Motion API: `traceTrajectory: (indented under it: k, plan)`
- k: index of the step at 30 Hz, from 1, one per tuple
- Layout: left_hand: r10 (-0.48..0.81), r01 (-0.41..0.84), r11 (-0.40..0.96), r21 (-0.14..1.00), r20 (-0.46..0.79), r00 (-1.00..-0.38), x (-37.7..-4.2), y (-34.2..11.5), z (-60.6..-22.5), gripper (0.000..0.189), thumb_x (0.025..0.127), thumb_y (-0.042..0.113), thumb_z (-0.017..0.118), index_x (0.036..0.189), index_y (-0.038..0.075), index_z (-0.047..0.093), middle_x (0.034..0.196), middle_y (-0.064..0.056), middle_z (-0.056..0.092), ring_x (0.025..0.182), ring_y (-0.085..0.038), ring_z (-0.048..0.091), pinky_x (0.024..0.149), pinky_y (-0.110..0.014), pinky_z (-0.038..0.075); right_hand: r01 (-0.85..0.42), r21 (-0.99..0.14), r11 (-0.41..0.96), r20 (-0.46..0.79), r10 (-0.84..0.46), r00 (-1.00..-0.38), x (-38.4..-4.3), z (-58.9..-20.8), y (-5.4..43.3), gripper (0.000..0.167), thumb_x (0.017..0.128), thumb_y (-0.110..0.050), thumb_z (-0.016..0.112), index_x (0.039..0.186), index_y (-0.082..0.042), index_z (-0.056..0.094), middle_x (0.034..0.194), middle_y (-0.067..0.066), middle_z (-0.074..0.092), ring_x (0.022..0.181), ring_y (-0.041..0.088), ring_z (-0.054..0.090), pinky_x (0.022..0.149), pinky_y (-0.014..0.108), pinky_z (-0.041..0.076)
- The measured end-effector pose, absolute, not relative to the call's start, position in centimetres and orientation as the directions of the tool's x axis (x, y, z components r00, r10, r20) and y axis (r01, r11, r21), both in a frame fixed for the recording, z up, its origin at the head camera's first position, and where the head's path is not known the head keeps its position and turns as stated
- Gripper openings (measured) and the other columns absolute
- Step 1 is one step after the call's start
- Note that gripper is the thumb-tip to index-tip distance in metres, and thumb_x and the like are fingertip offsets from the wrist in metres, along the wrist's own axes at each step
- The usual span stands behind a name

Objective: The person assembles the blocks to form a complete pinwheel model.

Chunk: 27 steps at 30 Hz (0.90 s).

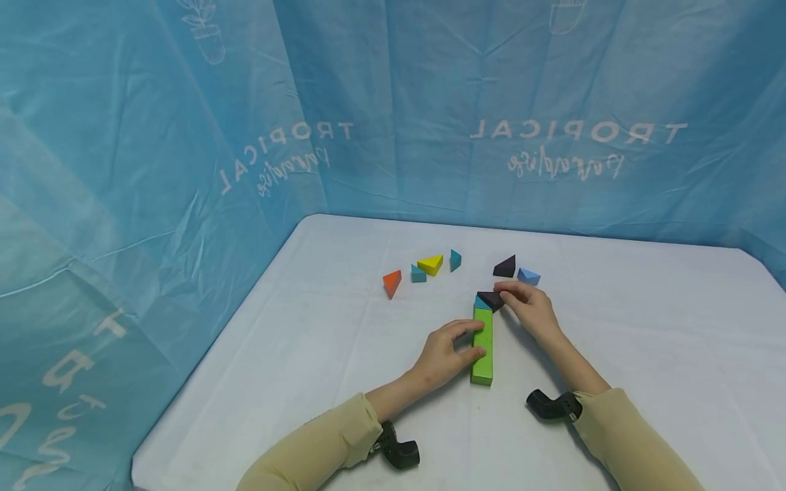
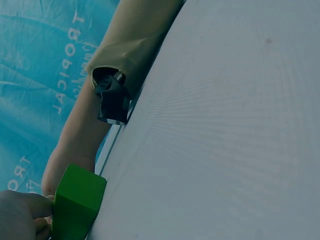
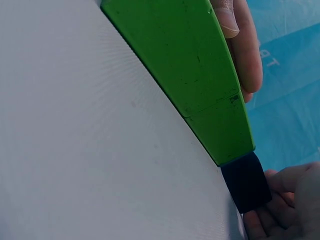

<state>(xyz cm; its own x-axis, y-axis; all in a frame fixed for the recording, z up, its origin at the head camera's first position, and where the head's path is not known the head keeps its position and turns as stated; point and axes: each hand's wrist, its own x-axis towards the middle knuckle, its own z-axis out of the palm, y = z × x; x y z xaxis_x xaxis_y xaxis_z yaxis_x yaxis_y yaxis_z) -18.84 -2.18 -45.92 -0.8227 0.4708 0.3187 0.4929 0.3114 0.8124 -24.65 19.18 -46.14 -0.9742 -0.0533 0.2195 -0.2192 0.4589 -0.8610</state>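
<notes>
A long green block (image 1: 482, 361) lies on the table, with a faint seam across its side in the right wrist view. My left hand (image 1: 445, 354) reaches in from the left, thumb and fingertips spread apart along the block's upper edge. At the far end sits a small blue triangular block (image 1: 481, 304). Against its right side is a dark triangular block (image 3: 246, 182), its other edge pinched between thumb and fingers of my right hand (image 1: 533, 310). From the left wrist, the green block (image 2: 77, 200) appears end-on beside the fingers.
Farther back lie an orange wedge (image 1: 391, 284), two teal wedges (image 1: 419, 274), a yellow triangle (image 1: 431, 264), another dark triangle (image 1: 505, 266) and a light blue one (image 1: 528, 276). Blue printed curtains (image 1: 393, 102) stand behind the white table (image 1: 295, 354). Black wrist mounts (image 1: 399, 450) stick out below both sleeves.
</notes>
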Motion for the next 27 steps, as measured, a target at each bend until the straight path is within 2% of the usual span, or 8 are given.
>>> traceTrajectory:
  k: [5, 13, 27]
  plan:
    - [0.471, 0.498, 0.314, 0.808, 0.323, -0.821, -18.82, -2.17, -45.91, 0.041, 0.087, 0.016, 0.07, 0.125, 0.005, 0.06, 0.126, -0.003, 0.059, 0.121, -0.011, 0.049, 0.102, -0.024, 0.038, -0.215, -0.857, 0.469, 0.213, -0.058, -0.975, -24.58, -45.99, 19.03, 0.025, 0.097, -0.019, 0.056, 0.116, -0.005, 0.066, 0.115, 0.012, 0.064, 0.107, 0.024, 0.056, 0.086, 0.032, 0.047]
    - [0.474, 0.505, 0.312, 0.805, 0.329, -0.817, -18.94, -2.17, -45.86, 0.041, 0.086, 0.015, 0.07, 0.125, 0.005, 0.06, 0.126, -0.003, 0.059, 0.121, -0.011, 0.049, 0.101, -0.024, 0.038, -0.237, -0.864, 0.445, 0.223, -0.085, -0.971, -24.53, -46.12, 19.17, 0.026, 0.097, -0.019, 0.055, 0.116, -0.004, 0.066, 0.115, 0.012, 0.064, 0.107, 0.024, 0.055, 0.082, 0.016, 0.044]
    - [0.478, 0.501, 0.281, 0.819, 0.333, -0.813, -18.94, -2.15, -46.02, 0.041, 0.086, 0.013, 0.071, 0.124, 0.003, 0.06, 0.126, -0.004, 0.059, 0.121, -0.011, 0.049, 0.101, -0.023, 0.038, -0.219, -0.884, 0.414, 0.191, -0.107, -0.976, -24.16, -46.17, 19.14, 0.027, 0.096, -0.017, 0.056, 0.119, -0.004, 0.063, 0.114, 0.013, 0.064, 0.105, 0.025, 0.058, 0.081, 0.018, 0.047]
